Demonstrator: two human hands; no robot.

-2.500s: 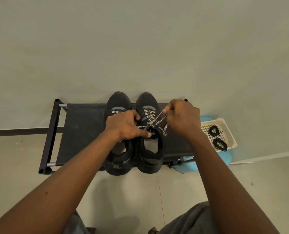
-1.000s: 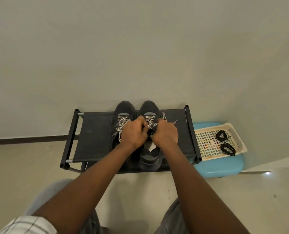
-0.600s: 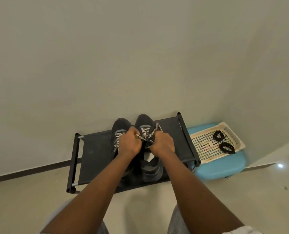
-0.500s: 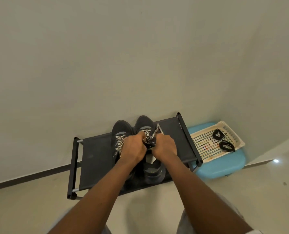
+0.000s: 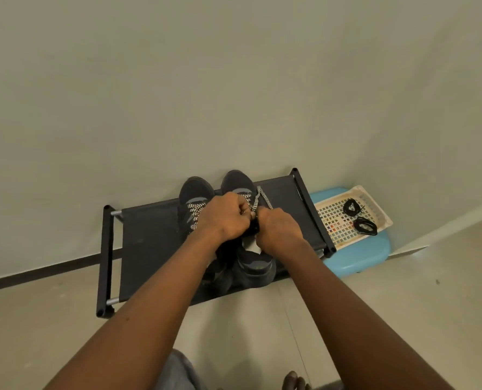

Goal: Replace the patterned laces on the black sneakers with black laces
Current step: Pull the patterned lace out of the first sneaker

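Nothing here can be read as text, brand, number or sign. The pale grey patches on the toes of the black fabric sneakers point(image 5: 196, 190) show no legible letters. The coloured specks seen through the cream plastic lattice basket point(image 5: 379, 207) are too small to make out.

Plain beige wall point(image 5: 206, 80); pale floor point(image 5: 37, 333); dark skirting point(image 5: 37, 273); black fabric rack point(image 5: 149, 243); blue stool point(image 5: 358, 257) beside.
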